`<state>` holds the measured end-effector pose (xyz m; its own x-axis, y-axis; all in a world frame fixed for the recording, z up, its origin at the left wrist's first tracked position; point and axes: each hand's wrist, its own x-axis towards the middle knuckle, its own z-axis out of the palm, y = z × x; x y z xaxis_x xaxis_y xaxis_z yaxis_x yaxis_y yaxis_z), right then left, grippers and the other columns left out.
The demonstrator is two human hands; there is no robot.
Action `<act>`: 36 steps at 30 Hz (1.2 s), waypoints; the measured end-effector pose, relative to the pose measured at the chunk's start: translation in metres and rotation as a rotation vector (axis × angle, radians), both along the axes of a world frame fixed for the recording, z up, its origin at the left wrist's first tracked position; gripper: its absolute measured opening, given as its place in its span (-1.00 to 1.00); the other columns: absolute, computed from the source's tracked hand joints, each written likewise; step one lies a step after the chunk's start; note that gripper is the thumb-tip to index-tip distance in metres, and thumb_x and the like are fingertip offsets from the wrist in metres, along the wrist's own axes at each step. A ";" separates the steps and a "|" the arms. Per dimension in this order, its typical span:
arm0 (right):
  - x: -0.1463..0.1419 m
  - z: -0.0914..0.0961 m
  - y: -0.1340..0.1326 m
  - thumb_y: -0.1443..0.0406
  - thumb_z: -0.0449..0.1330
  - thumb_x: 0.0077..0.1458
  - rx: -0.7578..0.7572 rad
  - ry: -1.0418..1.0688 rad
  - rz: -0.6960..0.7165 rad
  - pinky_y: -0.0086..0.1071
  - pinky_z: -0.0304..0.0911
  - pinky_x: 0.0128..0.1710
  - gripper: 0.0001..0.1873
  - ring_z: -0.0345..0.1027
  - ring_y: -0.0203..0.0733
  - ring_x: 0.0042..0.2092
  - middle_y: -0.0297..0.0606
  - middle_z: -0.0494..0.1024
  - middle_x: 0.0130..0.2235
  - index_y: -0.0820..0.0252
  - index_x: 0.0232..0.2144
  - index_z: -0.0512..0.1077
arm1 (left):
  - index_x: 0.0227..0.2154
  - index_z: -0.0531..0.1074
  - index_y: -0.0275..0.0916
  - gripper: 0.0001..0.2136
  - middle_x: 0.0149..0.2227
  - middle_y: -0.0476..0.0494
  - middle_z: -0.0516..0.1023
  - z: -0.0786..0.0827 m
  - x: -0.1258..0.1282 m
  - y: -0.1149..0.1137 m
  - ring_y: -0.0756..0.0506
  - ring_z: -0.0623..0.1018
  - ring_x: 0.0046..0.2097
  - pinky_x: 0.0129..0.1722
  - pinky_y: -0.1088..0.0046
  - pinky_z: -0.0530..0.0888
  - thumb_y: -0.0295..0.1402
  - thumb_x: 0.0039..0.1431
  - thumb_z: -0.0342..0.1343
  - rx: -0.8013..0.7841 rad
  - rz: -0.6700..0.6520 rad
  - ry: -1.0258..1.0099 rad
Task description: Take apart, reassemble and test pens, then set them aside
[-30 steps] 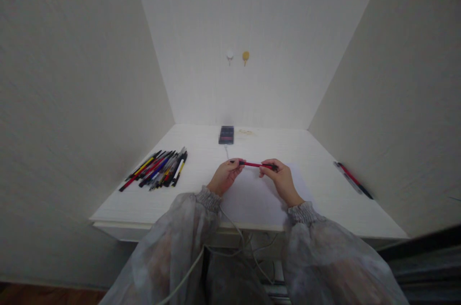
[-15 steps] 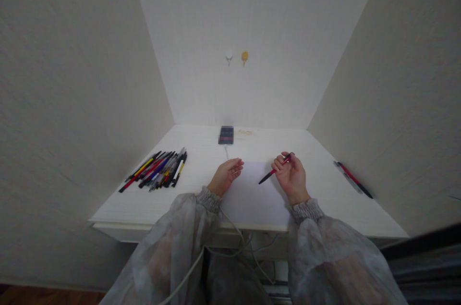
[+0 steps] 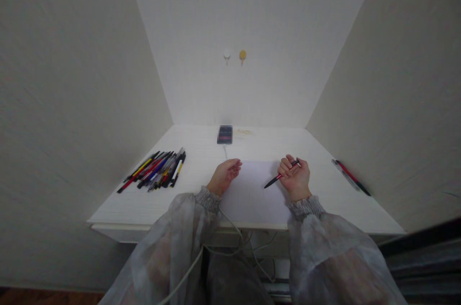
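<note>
A sheet of white paper (image 3: 254, 199) lies at the front middle of the white desk. Over its left edge rests my left hand (image 3: 225, 176), fingers loosely bent and a little apart, with nothing visible in them. To the right, above the paper's other edge, my right hand (image 3: 296, 181) is closed around a red and black pen (image 3: 279, 178). The pen slants down to the left, its dark tip over the paper; I cannot tell if it touches. My right palm is turned partly up.
A pile of many-coloured pens (image 3: 154, 170) lies on the desk's left side. At the right edge, a red and black pen (image 3: 352, 177) lies beside a grey one (image 3: 344, 175). A phone-like device (image 3: 225, 134) with a cable stands at the back. Two hooks (image 3: 242, 55) are on the wall.
My right hand has shifted slightly right and down with the pen, its fingers curling further around it. The left hand has stayed nearly in place.
</note>
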<state>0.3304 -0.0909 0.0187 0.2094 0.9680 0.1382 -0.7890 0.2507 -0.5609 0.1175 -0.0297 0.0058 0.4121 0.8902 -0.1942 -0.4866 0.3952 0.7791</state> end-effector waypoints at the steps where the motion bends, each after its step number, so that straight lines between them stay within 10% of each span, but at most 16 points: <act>1: 0.000 -0.001 0.000 0.22 0.01 -0.13 0.001 0.002 -0.001 -0.57 -0.14 -0.79 -0.82 -0.17 -0.49 -0.74 -0.49 0.07 -0.69 0.21 -0.58 0.32 | -0.45 0.41 -0.36 -0.92 -0.43 -0.13 0.49 0.000 0.000 0.000 0.09 0.44 -0.46 -0.47 0.62 0.37 -0.45 -0.05 0.11 -0.001 0.000 -0.001; 36: 0.002 0.000 0.002 0.09 0.01 -0.10 -0.030 -0.053 -0.057 -0.56 -0.13 -0.79 -0.70 -0.16 -0.50 -0.74 -0.49 0.10 -0.67 0.20 -0.58 0.32 | -0.54 0.42 -0.30 -0.90 -0.48 -0.08 0.47 0.001 -0.001 0.001 0.06 0.40 -0.46 -0.43 0.56 0.31 -0.37 -0.14 0.15 0.244 0.209 0.249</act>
<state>0.3323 -0.0888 0.0183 0.2576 0.9586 0.1217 -0.7432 0.2770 -0.6091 0.1169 -0.0289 0.0065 0.1848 0.9820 -0.0381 -0.3216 0.0970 0.9419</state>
